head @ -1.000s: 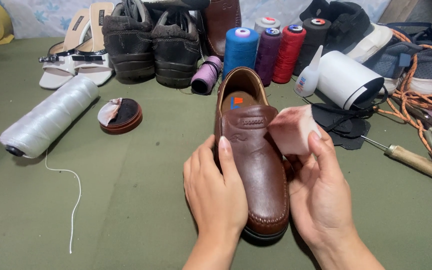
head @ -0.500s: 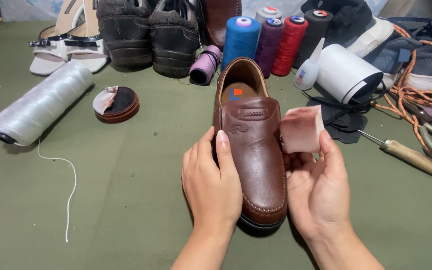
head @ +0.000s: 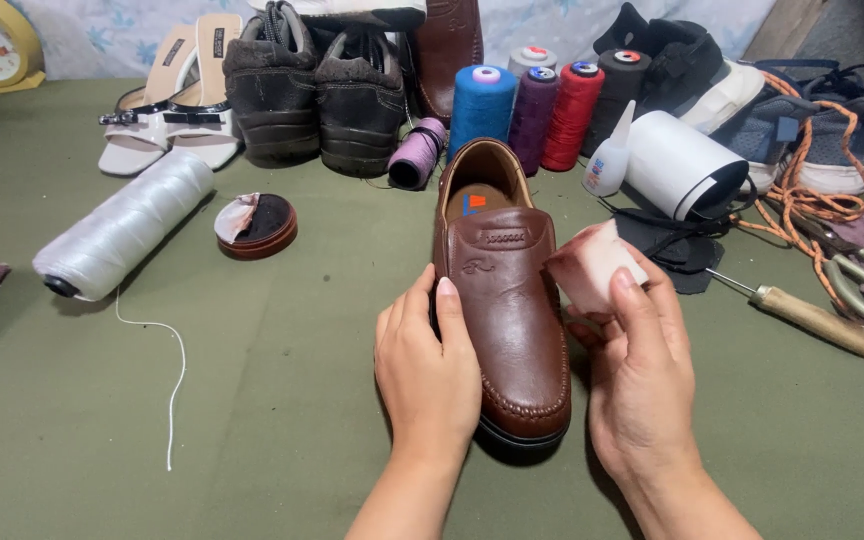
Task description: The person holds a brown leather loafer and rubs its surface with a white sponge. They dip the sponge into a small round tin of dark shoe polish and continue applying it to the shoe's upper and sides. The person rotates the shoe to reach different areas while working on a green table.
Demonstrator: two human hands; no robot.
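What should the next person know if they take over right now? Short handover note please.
Left hand: steadies the brown loafer from its left side, thumb on the upper.
Right hand: fingers pinch a small pale cloth against the shoe's right side.
Shoe stands on the green table, toe toward the person.
Open polish tin with a rag in it sits to the left, beside the white thread spool.
Done: upper looks glossy.
Left: how much of the shoe has been wiped cannot be told; the right side is likely in progress.

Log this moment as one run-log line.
left hand: steadies brown loafer | right hand: holds pale cloth at its side | surface: green table
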